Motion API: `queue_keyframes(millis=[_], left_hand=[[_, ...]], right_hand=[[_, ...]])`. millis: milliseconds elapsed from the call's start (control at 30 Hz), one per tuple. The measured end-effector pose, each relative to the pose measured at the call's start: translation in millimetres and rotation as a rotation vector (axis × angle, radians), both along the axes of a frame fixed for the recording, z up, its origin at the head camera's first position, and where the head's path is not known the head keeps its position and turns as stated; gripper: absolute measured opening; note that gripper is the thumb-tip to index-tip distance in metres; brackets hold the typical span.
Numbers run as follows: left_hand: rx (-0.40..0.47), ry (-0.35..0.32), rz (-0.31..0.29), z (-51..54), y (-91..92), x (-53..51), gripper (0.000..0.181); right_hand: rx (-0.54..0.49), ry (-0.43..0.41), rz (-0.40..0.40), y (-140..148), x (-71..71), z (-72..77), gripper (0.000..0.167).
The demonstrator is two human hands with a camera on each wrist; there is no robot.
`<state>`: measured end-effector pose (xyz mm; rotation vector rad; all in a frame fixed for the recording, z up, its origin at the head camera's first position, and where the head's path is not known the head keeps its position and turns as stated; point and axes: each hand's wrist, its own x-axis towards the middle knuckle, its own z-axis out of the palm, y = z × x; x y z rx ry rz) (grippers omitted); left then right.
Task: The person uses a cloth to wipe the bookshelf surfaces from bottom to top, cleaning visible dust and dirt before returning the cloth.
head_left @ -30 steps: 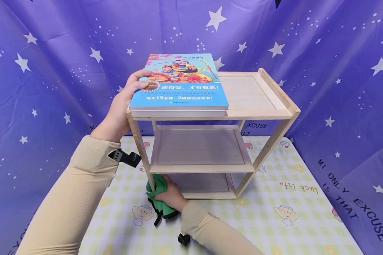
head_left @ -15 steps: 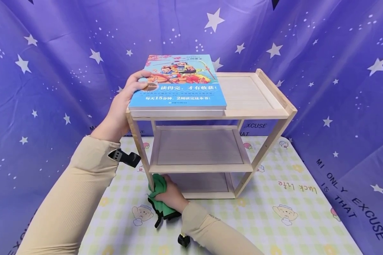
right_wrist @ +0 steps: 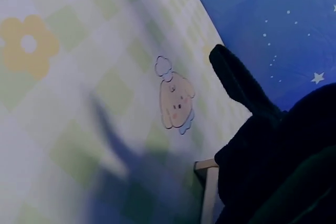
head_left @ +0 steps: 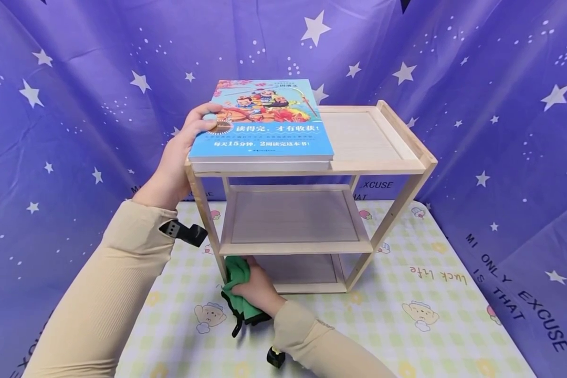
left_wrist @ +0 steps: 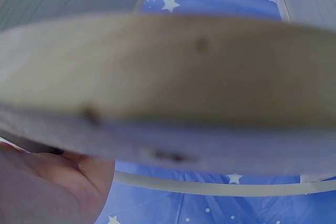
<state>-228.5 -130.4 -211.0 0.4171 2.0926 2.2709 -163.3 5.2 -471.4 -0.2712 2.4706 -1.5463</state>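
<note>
While the left hand point(head_left: 177, 151) is curled over the left edge of the book point(head_left: 264, 128) atop the wooden rack point(head_left: 363, 134), the right hand point(head_left: 260, 289) grips a green cloth point(head_left: 238, 274). Cloth's down by the front left leg point(head_left: 200, 199).

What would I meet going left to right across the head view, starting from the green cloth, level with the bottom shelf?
Green cloth → right hand → bottom wooden shelf → rack's right front leg → "luck life" lettering.
</note>
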Motion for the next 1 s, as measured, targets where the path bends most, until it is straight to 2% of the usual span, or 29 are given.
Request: queue_keyframes(millis=[333, 567, 800, 1000], left_hand=[[0.002, -0.001, -0.006, 0.9, 0.8, 1.4, 0.035], [0.016, -0.002, -0.021, 2.0, 0.7, 3.0, 0.035], [0.019, -0.004, -0.02, 1.0, 0.2, 2.2, 0.036], [0.02, -0.002, -0.025, 1.4, 0.5, 1.9, 0.036]], right_hand=[[0.044, 0.017, 0.0, 6.5, 6.9, 13.3, 0.081], [0.063, 0.051, 0.016, 15.5, 14.3, 28.3, 0.078], [0.042, 0.081, 0.053, 25.3, 24.1, 40.8, 0.07], [0.009, 0.119, 0.081, 31.3, 32.1, 52.7, 0.07]])
